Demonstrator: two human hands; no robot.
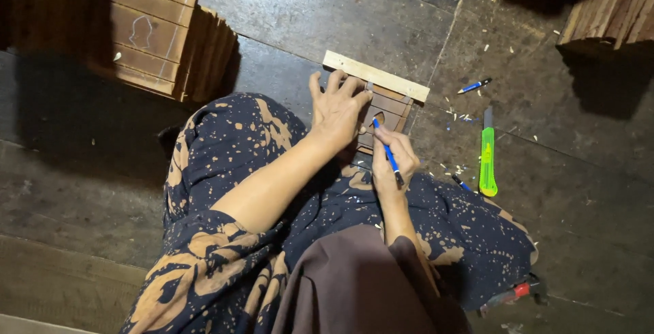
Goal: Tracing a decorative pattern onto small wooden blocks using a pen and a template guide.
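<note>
The left hand (338,106) lies flat, fingers spread, pressing a small brown slatted wooden panel (390,110) that rests on the person's lap and the dark floor (381,7). The right hand (394,164) grips a blue pencil (385,147), its tip on the panel. A green utility knife (487,160) and another blue pencil (474,87) lie on the floor nearby, amid wood shavings. A stack of similar brown wooden panels (167,38) stands farther off.

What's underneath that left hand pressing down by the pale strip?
The left hand lies flat on a slatted brown wooden panel with a pale top strip. A small template's edge peeks out; the rest is covered.
</note>
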